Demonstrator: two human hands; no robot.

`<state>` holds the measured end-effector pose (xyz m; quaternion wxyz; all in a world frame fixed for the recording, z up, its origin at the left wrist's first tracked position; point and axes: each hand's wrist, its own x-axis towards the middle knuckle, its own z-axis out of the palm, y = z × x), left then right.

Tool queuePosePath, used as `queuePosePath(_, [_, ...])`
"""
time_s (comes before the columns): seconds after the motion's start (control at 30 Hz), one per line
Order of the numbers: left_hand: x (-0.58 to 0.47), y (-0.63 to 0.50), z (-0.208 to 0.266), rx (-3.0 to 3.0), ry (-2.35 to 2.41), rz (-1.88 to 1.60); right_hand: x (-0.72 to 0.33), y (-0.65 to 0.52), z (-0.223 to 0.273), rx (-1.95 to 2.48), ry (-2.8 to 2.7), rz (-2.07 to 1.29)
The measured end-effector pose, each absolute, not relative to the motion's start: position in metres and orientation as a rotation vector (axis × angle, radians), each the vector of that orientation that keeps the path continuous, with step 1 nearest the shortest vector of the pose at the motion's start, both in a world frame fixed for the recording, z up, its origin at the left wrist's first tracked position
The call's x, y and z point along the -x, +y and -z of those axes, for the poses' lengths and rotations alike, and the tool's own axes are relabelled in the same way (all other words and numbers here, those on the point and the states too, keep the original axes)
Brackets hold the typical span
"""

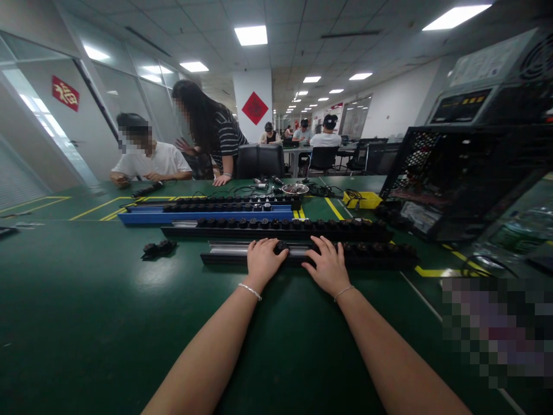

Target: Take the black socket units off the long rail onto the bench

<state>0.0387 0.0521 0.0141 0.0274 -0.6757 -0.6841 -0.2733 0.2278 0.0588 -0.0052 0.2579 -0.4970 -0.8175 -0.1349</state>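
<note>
A long black rail with a silver channel lies crosswise on the green table in front of me. My left hand is over its left part, thumb and forefinger closed around a small black round part on the channel. On the same rail, to the right, stands a row of similar black parts. My right hand rests at the near end of that row, its fingers spread and touching the rail. What lies under the right palm and fingertips is partly hidden.
Behind lie another black rail with black parts and a blue rail. Loose black parts lie left. A metal dish, yellow tray, and open computer case stand beyond. Two people are across the table.
</note>
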Motion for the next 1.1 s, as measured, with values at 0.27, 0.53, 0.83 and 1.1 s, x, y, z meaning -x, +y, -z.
queuePosePath(0.27, [-0.038,0.054,-0.01,2.061,-2.119,0.901,-0.229,0.059,0.006,1.356,-2.225,0.344])
queuePosePath(0.53, [-0.03,0.051,-0.011,2.032,-2.129,0.923,-0.229,0.06,0.006,1.363,-2.223,0.324])
queuePosePath(0.83, [-0.018,0.047,-0.007,1.887,-2.195,0.969,-0.229,0.06,0.006,1.38,-2.217,0.316])
queuePosePath(1.1, [-0.015,0.046,-0.003,1.804,-2.193,1.062,-0.23,0.062,0.008,1.366,-2.2,0.285])
